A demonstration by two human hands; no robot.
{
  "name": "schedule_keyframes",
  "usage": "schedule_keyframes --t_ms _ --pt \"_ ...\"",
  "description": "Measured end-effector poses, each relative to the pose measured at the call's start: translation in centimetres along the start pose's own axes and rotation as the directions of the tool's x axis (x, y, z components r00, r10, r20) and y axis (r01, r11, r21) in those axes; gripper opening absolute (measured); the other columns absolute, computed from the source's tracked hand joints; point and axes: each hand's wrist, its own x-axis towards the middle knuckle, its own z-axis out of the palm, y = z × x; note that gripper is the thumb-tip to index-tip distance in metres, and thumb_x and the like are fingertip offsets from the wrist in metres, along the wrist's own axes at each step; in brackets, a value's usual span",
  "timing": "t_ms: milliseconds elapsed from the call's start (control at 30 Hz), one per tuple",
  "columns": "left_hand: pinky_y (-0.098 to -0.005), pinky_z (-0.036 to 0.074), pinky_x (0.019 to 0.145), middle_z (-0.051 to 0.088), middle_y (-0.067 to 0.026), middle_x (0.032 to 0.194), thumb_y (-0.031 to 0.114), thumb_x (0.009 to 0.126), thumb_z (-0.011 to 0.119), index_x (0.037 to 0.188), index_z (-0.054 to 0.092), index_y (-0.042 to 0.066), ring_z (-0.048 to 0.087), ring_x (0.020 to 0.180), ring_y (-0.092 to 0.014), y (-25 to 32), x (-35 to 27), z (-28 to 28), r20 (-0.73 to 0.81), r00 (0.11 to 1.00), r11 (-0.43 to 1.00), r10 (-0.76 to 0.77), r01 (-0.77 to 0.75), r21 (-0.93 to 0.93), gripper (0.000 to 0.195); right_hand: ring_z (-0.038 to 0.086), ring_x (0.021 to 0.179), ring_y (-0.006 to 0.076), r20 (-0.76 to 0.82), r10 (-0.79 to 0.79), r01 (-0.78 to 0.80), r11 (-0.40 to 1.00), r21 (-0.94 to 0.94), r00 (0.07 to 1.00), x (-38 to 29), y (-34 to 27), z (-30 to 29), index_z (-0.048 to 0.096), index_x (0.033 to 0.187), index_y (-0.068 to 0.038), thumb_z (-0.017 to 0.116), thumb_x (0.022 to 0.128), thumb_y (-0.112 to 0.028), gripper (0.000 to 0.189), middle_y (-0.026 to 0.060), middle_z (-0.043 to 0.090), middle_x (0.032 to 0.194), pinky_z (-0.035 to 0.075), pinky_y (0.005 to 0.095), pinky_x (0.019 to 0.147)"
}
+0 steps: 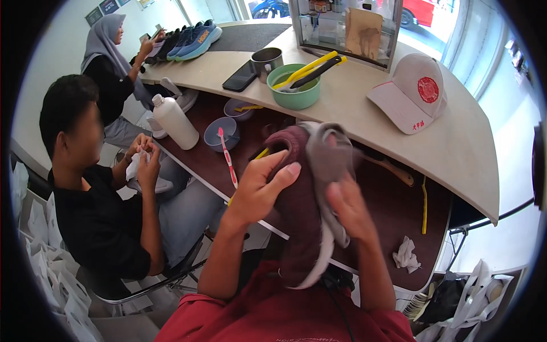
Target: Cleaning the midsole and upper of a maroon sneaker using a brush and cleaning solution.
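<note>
My left hand grips a maroon knit shoe by its collar, thumb on the rim and fingers hidden from sight. The shoe hangs toe down before my lap, its white sole facing right. A grey cloth lies against the sole side near the heel. Blurred by motion, my right hand is at this cloth and appears to press it on the shoe. Left of the shoe, a pink-and-white toothbrush leans on a grey-blue bowl.
A white bottle stands at the lower shelf's left. A wooden-handled brush and crumpled tissue lie right. The upper counter holds a green bowl, phone, metal mug and cap. A co-worker sits close left.
</note>
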Motion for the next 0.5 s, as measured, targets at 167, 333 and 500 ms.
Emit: schedule_keyframes --t_ms 167,333,500 --pt "-0.0263 0.034 0.058 0.048 0.0035 0.071 0.02 0.098 0.058 0.083 0.055 -0.003 0.04 0.069 -0.004 -2.4 -0.9 0.1 -0.336 0.94 0.997 0.058 -0.04 0.06 0.027 0.054 0.082 0.0209 0.342 0.401 -0.463 0.878 0.121 0.85 -1.6 -0.7 0.0 0.059 0.105 0.008 0.044 0.106 -0.029 0.04 0.0167 0.06 0.097 0.044 0.0344 0.072" --pt "-0.0242 0.035 0.054 0.048 0.0054 0.062 0.021 0.096 0.059 0.083 0.061 -0.005 0.043 0.062 -0.004 -1.8 -1.8 -2.5 -0.363 0.921 0.973 0.138 -0.058 0.224 0.029 0.057 0.094 0.0177 0.29 0.575 -0.619 0.782 0.08 0.765 -8.9 -2.6 -3.2 0.062 0.113 0.002 0.045 0.105 -0.027 0.035 0.0101 0.061 0.108 0.046 0.0304 0.083" --pt "-0.0256 0.035 0.051 0.053 0.0006 0.061 0.02 0.089 0.059 0.08 0.062 -0.006 0.046 0.056 -0.005 1.0 -1.5 -3.5 -0.166 0.976 0.988 0.142 -0.131 0.075 0.028 0.058 0.099 0.0182 -0.017 0.485 -0.433 0.795 0.426 0.874 -8.1 -2.8 -3.5 0.062 0.119 0.0 0.05 0.102 -0.018 0.027 0.0069 0.063 0.111 0.046 0.0309 0.089"
